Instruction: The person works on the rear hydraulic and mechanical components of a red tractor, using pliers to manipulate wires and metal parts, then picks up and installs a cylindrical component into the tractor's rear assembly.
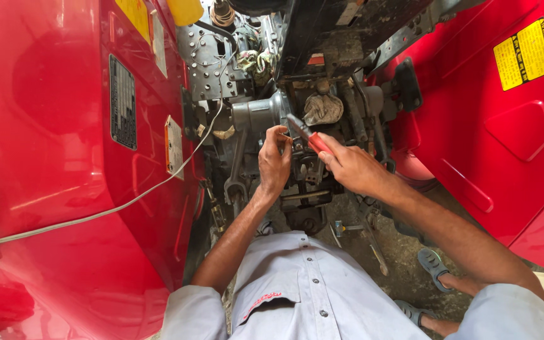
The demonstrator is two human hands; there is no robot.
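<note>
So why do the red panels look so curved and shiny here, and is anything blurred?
Head view: the wide lens bows the left red panel and right red panel outward at the edges; soft glare streaks show on the left one. The machinery in the middle sits in shadow, so details are dim. The left hand, right hand and red-handled pliers look reasonably sharp.
</note>
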